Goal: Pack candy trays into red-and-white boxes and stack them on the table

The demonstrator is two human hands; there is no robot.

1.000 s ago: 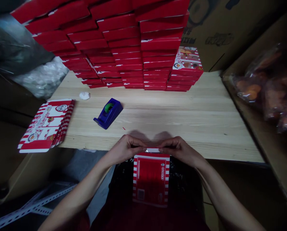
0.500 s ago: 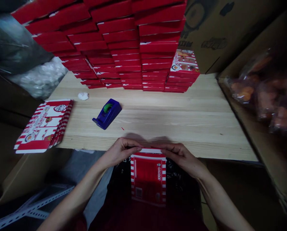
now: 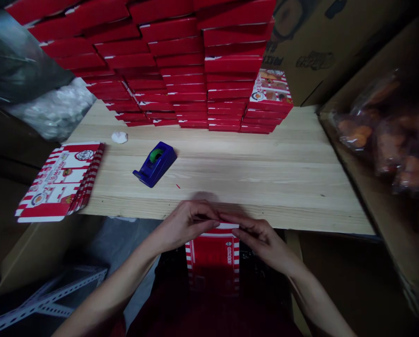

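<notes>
A red and white printed carton [image 3: 213, 257] hangs over my lap, just off the table's front edge. My left hand [image 3: 188, 223] pinches its white top flap, with the thumb on the near side. On the same flap, farther right, my right hand [image 3: 262, 238] closes its thumb and fingers. The two hands almost meet at the top, and the fingers hide part of the flap. Past the left hand, a blue tape dispenser [image 3: 155, 164] with a green roll stands on the table.
Stacked red boxes [image 3: 181, 61] line the back of the wooden table [image 3: 258, 178]. Flat striped cartons [image 3: 62, 182] lie in a pile at the left edge. A small white crumpled piece [image 3: 119, 137] rests nearby. At right, a cardboard box [image 3: 357, 187] holds bagged orange-brown items [image 3: 388, 145].
My left hand has slid right along the flap, close to the right hand, whose fingers have reached further left. The carton has shifted slightly left in view.
</notes>
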